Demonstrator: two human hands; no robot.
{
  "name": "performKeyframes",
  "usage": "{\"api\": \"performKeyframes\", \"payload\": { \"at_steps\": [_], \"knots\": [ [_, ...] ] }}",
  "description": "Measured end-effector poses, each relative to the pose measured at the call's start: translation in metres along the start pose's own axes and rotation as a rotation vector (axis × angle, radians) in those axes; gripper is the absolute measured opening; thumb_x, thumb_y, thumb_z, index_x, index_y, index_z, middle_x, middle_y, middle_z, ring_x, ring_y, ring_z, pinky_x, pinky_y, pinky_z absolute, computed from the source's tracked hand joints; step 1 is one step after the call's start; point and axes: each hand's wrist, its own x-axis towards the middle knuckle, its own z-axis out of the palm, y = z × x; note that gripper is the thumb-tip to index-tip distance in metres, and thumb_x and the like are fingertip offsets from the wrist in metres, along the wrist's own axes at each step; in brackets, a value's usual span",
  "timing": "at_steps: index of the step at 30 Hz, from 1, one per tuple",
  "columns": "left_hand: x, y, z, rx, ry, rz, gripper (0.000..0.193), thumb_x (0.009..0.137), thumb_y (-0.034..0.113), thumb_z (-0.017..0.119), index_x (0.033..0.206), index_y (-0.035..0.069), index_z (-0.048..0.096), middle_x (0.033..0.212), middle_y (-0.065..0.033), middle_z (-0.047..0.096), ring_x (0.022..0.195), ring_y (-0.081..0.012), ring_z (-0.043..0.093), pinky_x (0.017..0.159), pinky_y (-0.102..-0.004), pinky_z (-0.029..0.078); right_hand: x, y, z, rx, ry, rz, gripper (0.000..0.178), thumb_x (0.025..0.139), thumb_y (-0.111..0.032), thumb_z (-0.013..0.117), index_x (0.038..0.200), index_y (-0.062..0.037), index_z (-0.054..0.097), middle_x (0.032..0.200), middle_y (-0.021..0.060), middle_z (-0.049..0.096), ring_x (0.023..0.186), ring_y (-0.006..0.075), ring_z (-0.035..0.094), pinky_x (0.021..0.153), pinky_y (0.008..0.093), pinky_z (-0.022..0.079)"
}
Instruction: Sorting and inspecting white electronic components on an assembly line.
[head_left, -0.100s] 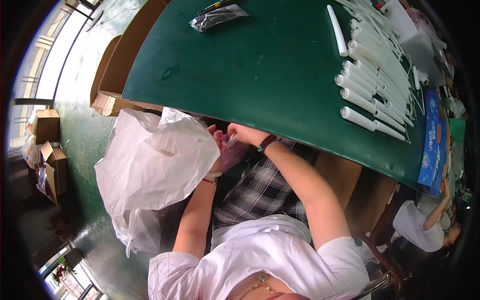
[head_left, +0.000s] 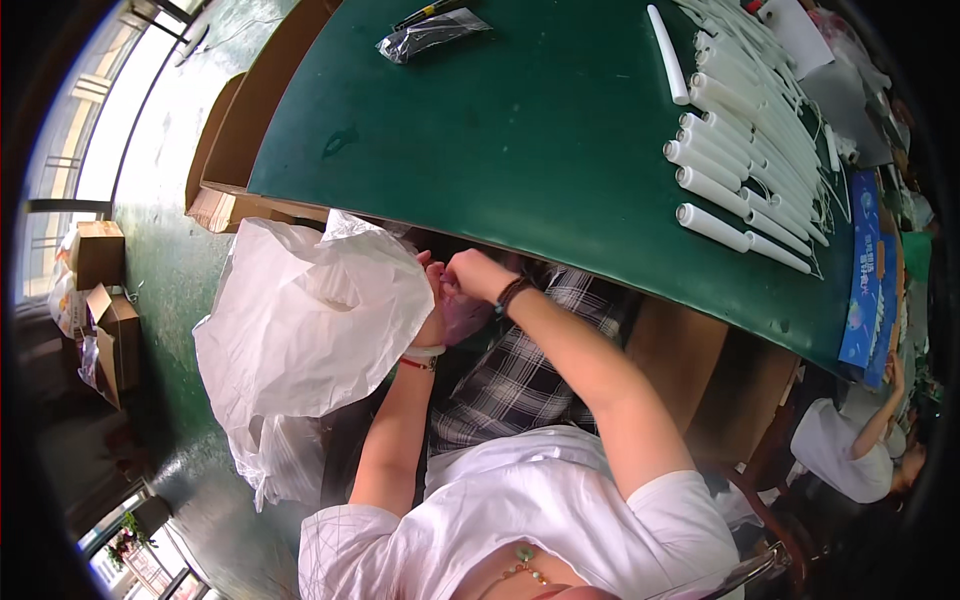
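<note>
Both hands work close together just off the near edge of a green table, left of its middle, above a plaid-covered lap. Right hand: fingers bent inward, reaching across to the left one; whatever they pinch is hidden, so cannot tell if it grasps. Left hand: partly behind a large white bag, fingertips raised and curled; its grip cannot be told either. Pink plastic bag, thin and see-through, is right at the hands, below the right one's fingers. White bag bulges to the left, crumpled, covering part of the left hand. Dark bracelet on the right wrist. Far side of the table, left: a small clear packet beside a pen. Right side: white tubes lie in a row with cords, one tube apart. Farther right, a blue box; beyond the near right corner, another person.
</note>
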Motion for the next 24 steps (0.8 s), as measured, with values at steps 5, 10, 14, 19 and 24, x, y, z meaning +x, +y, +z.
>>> {"api": "performKeyframes", "payload": {
  "at_steps": [5, 10, 14, 19, 24],
  "knots": [
    [-0.016, 0.023, 0.009, 0.004, -0.037, 0.109, 0.016, 0.093, 0.012, 0.05, 0.106, 0.003, 0.052, 0.083, -0.0017, 0.054, 0.056, -0.005, 0.045, 0.05, -0.0178, 0.035, 0.0, 0.036, 0.058, -0.101, 0.149, 0.131, 0.027, 0.071, -0.026, 0.061, 0.088, -0.0051, 0.064, 0.082, 0.022, 0.063, 0.078, 0.037, 0.061, 0.069, 0.0419, 0.05],
    [-0.013, 0.029, 0.008, -0.198, -0.112, 0.027, 0.02, 0.092, 0.008, 0.05, 0.112, 0.004, 0.051, 0.092, -0.0038, 0.057, 0.063, -0.0081, 0.048, 0.056, -0.0196, 0.04, -0.009, 0.039, -0.014, -0.184, -0.034, 0.053, 0.044, 0.063, -0.029, 0.069, 0.097, -0.001, 0.062, 0.085, 0.0225, 0.063, 0.08, 0.0377, 0.061, 0.074, 0.0416, 0.05],
    [0.019, -0.015, 0.012, -0.31, -0.072, -0.057, 0.019, 0.091, 0.009, 0.053, 0.108, 0.002, 0.052, 0.093, -0.0053, 0.058, 0.077, -0.012, 0.055, 0.067, -0.0235, 0.046, -0.051, 0.029, -0.086, -0.283, 0.209, 0.172, 0.039, 0.072, -0.026, 0.067, 0.101, -0.001, 0.061, 0.094, 0.0182, 0.064, 0.087, 0.0343, 0.061, 0.078, 0.0394, 0.049],
    [0.125, -0.154, -0.038, -0.021, 0.086, 0.035, 0.028, 0.085, 0.008, 0.059, 0.113, 0.004, 0.054, 0.101, -0.0067, 0.058, 0.09, -0.0189, 0.057, 0.078, -0.0294, 0.05, -0.13, 0.017, -0.113, -0.286, 0.543, -0.013, 0.036, 0.076, -0.024, 0.064, 0.105, -0.0025, 0.06, 0.1, 0.0153, 0.063, 0.093, 0.0319, 0.059, 0.082, 0.0387, 0.048],
    [0.141, -0.172, 0.029, 0.252, 0.032, 0.28, 0.032, 0.085, 0.008, 0.057, 0.116, 0.004, 0.052, 0.106, -0.0078, 0.056, 0.096, -0.0201, 0.055, 0.082, -0.0312, 0.048, -0.176, 0.017, -0.111, -0.487, 0.606, 0.021, 0.036, 0.083, -0.022, 0.059, 0.114, -0.0036, 0.055, 0.114, 0.0136, 0.057, 0.104, 0.0296, 0.053, 0.09, 0.0382, 0.043]
  ]
}}
